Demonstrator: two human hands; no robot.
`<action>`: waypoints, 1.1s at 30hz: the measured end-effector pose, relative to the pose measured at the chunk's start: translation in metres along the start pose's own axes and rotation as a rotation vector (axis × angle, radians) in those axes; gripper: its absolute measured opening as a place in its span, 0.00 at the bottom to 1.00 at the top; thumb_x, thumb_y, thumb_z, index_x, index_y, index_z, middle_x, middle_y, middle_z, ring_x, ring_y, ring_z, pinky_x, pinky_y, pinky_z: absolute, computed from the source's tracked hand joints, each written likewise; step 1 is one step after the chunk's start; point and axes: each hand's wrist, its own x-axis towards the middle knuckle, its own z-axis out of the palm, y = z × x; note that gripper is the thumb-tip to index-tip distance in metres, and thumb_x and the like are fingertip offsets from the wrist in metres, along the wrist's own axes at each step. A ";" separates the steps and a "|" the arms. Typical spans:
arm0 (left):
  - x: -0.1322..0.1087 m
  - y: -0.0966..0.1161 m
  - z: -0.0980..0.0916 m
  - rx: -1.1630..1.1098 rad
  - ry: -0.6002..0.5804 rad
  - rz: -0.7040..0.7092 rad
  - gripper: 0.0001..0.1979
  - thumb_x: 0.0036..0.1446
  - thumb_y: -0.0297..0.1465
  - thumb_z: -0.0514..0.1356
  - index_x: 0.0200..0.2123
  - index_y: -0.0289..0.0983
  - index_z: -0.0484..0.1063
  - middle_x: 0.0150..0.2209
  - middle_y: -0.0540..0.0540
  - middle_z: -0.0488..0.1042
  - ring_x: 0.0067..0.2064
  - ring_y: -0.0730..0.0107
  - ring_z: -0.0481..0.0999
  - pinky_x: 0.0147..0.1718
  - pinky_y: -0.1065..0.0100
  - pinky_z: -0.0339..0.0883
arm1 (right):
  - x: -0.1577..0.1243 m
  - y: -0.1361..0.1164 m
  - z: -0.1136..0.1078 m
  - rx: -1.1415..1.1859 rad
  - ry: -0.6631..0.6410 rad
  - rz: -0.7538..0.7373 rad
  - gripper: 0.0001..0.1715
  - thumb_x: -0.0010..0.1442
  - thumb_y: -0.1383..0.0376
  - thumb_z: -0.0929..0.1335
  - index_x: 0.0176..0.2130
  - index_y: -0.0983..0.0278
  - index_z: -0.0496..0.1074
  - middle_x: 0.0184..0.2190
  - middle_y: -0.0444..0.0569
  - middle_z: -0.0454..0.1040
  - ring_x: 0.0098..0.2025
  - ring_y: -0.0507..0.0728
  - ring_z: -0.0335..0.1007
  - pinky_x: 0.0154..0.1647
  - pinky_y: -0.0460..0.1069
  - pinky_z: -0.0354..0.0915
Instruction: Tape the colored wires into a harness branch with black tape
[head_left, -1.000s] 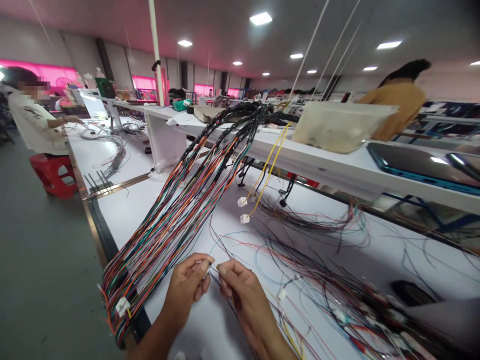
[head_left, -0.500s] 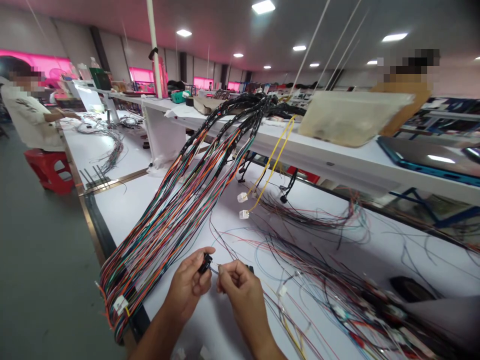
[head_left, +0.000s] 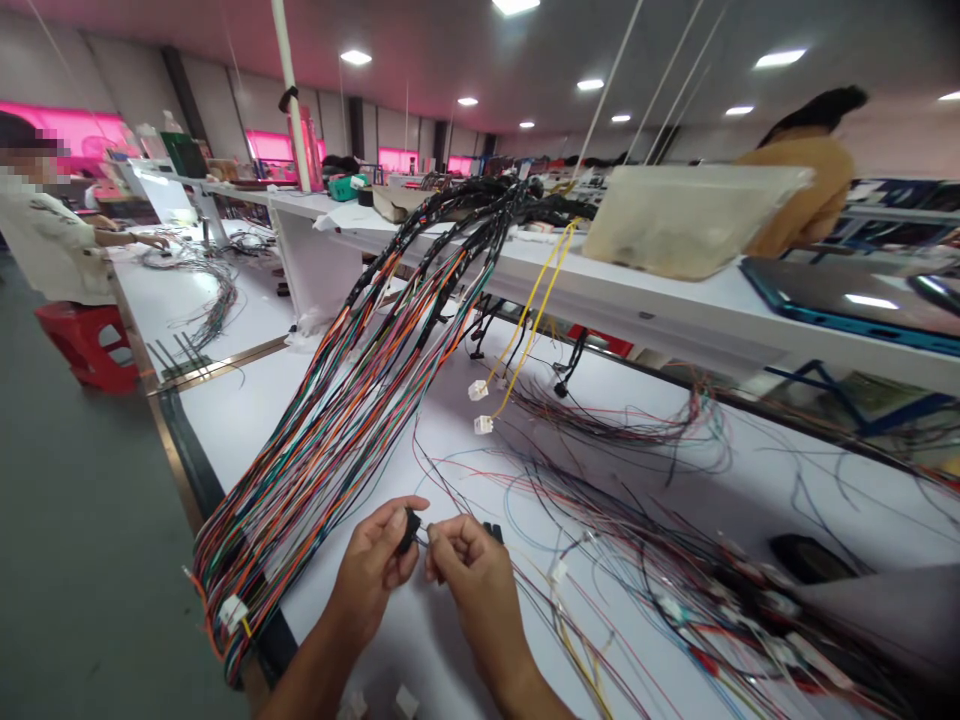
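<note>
Left hand [head_left: 371,570] is pinching a small black connector [head_left: 409,530], right hand [head_left: 471,585] curled tight on a thin wire [head_left: 424,540] right beside it. Looks like wire-into-connector work, so that tip needs lining up.

Head-worn view, facing forward and down.

It looks along the long white workbench [head_left: 450,470] from close above its near edge, the left hand [head_left: 373,565] and right hand [head_left: 472,585] low in frame.
</note>
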 end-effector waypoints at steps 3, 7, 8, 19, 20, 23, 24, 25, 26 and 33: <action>0.000 0.000 0.000 0.046 0.004 0.015 0.20 0.55 0.43 0.60 0.44 0.33 0.71 0.16 0.58 0.50 0.18 0.80 0.48 0.18 0.72 0.38 | 0.001 0.002 -0.001 0.079 -0.042 0.037 0.16 0.54 0.55 0.68 0.24 0.64 0.66 0.17 0.41 0.66 0.21 0.51 0.60 0.26 0.46 0.58; -0.002 -0.002 0.002 0.053 0.023 -0.002 0.21 0.54 0.43 0.61 0.44 0.33 0.71 0.17 0.58 0.51 0.19 0.80 0.49 0.19 0.73 0.41 | 0.000 0.002 0.002 0.191 -0.061 0.087 0.16 0.53 0.56 0.68 0.23 0.65 0.66 0.16 0.41 0.65 0.21 0.50 0.59 0.25 0.45 0.56; -0.002 -0.003 0.002 0.041 0.020 -0.008 0.21 0.55 0.43 0.60 0.44 0.33 0.71 0.17 0.57 0.51 0.19 0.79 0.50 0.19 0.73 0.42 | 0.000 0.002 0.003 0.211 -0.061 0.094 0.16 0.53 0.56 0.68 0.23 0.65 0.65 0.16 0.40 0.65 0.20 0.50 0.59 0.25 0.45 0.56; -0.004 0.000 -0.001 0.109 0.007 -0.021 0.17 0.55 0.43 0.60 0.39 0.34 0.72 0.19 0.55 0.58 0.20 0.79 0.53 0.20 0.74 0.46 | 0.004 0.007 0.001 0.172 -0.105 0.089 0.16 0.53 0.56 0.68 0.25 0.66 0.66 0.14 0.40 0.65 0.18 0.48 0.57 0.22 0.45 0.54; -0.004 0.000 -0.002 0.135 0.018 -0.007 0.16 0.55 0.43 0.60 0.37 0.34 0.73 0.19 0.55 0.59 0.20 0.79 0.53 0.20 0.74 0.46 | 0.004 0.008 0.001 0.170 -0.099 0.086 0.15 0.53 0.56 0.68 0.25 0.66 0.66 0.15 0.40 0.66 0.18 0.49 0.58 0.22 0.45 0.55; -0.004 0.000 -0.003 0.163 0.059 0.030 0.16 0.55 0.43 0.59 0.34 0.34 0.73 0.18 0.54 0.61 0.20 0.78 0.56 0.19 0.74 0.48 | 0.001 0.007 0.005 0.155 -0.098 0.080 0.14 0.53 0.57 0.68 0.27 0.65 0.66 0.16 0.40 0.67 0.19 0.49 0.61 0.23 0.45 0.58; -0.005 -0.001 -0.003 0.156 0.065 0.028 0.16 0.55 0.43 0.60 0.33 0.35 0.73 0.18 0.53 0.62 0.20 0.77 0.57 0.20 0.74 0.50 | 0.001 0.007 0.006 0.147 -0.093 0.075 0.13 0.53 0.58 0.68 0.26 0.65 0.65 0.16 0.40 0.67 0.19 0.50 0.62 0.24 0.45 0.59; -0.005 -0.001 -0.003 0.148 0.071 0.022 0.16 0.54 0.43 0.61 0.33 0.34 0.73 0.19 0.53 0.64 0.20 0.77 0.59 0.20 0.74 0.51 | 0.000 0.006 0.007 0.137 -0.086 0.066 0.12 0.53 0.59 0.68 0.26 0.64 0.64 0.16 0.40 0.67 0.19 0.50 0.62 0.24 0.44 0.59; -0.006 -0.001 -0.002 0.139 0.079 0.016 0.16 0.53 0.43 0.62 0.33 0.34 0.74 0.20 0.52 0.65 0.21 0.77 0.60 0.20 0.75 0.53 | 0.000 0.006 0.007 0.127 -0.083 0.052 0.12 0.53 0.60 0.67 0.25 0.64 0.63 0.15 0.40 0.66 0.20 0.49 0.62 0.24 0.44 0.60; -0.014 0.014 0.010 0.038 0.266 0.058 0.18 0.39 0.40 0.71 0.30 0.35 0.76 0.24 0.50 0.71 0.25 0.76 0.68 0.25 0.78 0.64 | -0.001 -0.014 -0.001 -0.288 -0.086 -0.181 0.08 0.58 0.67 0.65 0.27 0.64 0.65 0.21 0.42 0.68 0.26 0.52 0.65 0.27 0.46 0.62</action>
